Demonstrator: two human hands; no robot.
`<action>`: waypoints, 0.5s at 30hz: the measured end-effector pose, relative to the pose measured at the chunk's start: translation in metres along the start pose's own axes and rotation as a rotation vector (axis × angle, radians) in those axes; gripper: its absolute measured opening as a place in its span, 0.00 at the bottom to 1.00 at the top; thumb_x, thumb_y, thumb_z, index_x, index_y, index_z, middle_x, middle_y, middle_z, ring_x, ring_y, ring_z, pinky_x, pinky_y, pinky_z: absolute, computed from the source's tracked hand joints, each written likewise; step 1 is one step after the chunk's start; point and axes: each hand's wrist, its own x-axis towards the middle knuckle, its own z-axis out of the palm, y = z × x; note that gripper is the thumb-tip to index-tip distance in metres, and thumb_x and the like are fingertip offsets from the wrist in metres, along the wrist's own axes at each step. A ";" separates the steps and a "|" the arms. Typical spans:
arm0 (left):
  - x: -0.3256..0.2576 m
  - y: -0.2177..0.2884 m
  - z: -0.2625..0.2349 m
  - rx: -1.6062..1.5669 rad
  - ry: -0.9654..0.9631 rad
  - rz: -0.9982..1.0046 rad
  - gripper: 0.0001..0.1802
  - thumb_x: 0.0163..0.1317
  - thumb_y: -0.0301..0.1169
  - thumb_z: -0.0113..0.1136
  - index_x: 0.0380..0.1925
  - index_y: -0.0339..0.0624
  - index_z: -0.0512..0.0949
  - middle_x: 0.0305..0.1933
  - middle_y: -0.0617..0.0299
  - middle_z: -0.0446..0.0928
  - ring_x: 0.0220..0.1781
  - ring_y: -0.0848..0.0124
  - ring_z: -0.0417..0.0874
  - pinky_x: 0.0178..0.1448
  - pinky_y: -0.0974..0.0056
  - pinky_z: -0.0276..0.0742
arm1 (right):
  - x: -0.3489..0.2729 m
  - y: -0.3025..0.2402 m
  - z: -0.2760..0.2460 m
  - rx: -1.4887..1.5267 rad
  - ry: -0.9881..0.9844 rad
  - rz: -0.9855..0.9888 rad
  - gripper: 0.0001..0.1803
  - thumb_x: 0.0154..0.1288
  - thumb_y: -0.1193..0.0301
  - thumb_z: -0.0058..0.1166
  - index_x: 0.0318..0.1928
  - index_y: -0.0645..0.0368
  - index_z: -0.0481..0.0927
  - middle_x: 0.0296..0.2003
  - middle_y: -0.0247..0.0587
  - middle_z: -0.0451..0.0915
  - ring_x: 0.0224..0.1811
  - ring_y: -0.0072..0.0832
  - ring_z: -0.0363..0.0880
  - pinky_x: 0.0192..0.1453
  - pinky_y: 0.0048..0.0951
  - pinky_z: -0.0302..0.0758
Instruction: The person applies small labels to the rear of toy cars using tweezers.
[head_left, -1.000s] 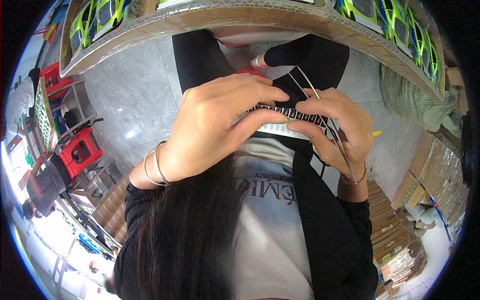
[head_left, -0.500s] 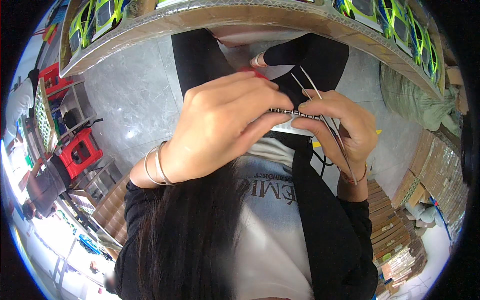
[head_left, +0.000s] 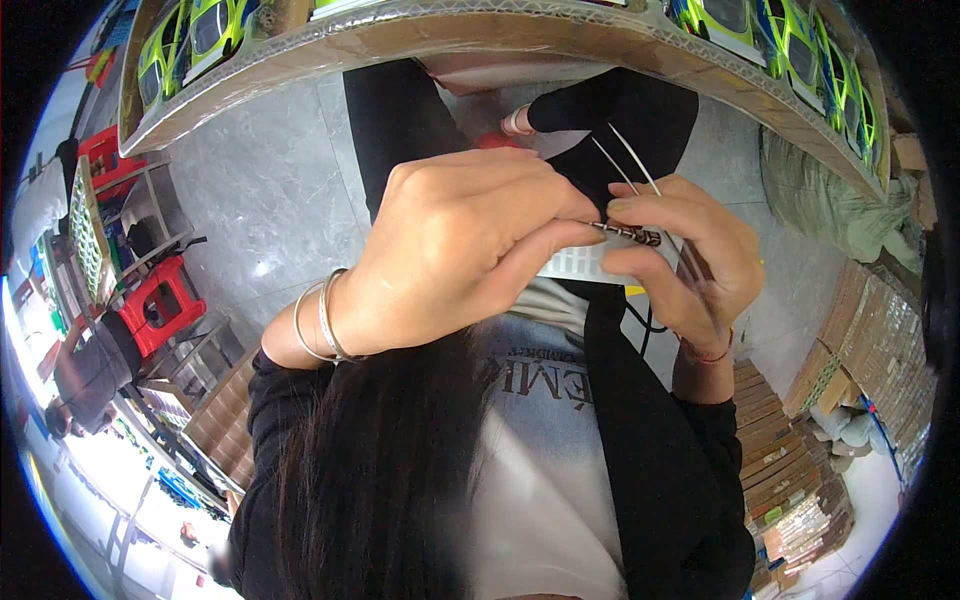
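My left hand pinches one end of a small dark strip with light segments, like a short chain, between thumb and fingertips. The strip's other end lies between the parted thumb and forefinger of my right hand; whether they touch it I cannot tell. Metal tweezers are tucked in my right hand, tips pointing away from me, their rear part blurred. Below my fingers, a white perforated tray or basket shows in part, mostly hidden by my hands.
A long cardboard tray with several green toy cars spans the far side. At left are a red stool, shelving and another person. Stacked cardboard and a green sack lie at right.
The strip's right end has turned and now sits looser between my right thumb and forefinger, which have parted. My left hand has shifted slightly right. The tweezers have tilted a little.
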 end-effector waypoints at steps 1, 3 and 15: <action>0.002 0.000 0.000 0.013 0.002 0.042 0.07 0.57 0.24 0.69 0.36 0.37 0.84 0.38 0.54 0.86 0.44 0.58 0.88 0.60 0.53 0.81 | 0.001 -0.001 0.001 -0.029 -0.012 -0.002 0.11 0.51 0.79 0.71 0.37 0.63 0.84 0.29 0.43 0.84 0.28 0.35 0.82 0.32 0.28 0.78; 0.003 0.002 -0.003 0.025 0.003 0.086 0.08 0.56 0.25 0.70 0.36 0.37 0.84 0.39 0.54 0.86 0.45 0.58 0.88 0.60 0.53 0.80 | 0.000 -0.001 -0.001 0.000 0.012 0.062 0.10 0.53 0.80 0.70 0.36 0.64 0.83 0.30 0.44 0.84 0.29 0.33 0.83 0.33 0.27 0.77; -0.015 -0.007 -0.018 -0.283 0.201 -0.311 0.08 0.55 0.26 0.73 0.32 0.35 0.86 0.32 0.60 0.86 0.35 0.76 0.86 0.42 0.72 0.79 | -0.009 0.005 -0.003 0.187 0.141 0.177 0.11 0.54 0.83 0.68 0.39 0.68 0.83 0.31 0.47 0.85 0.32 0.29 0.84 0.37 0.23 0.76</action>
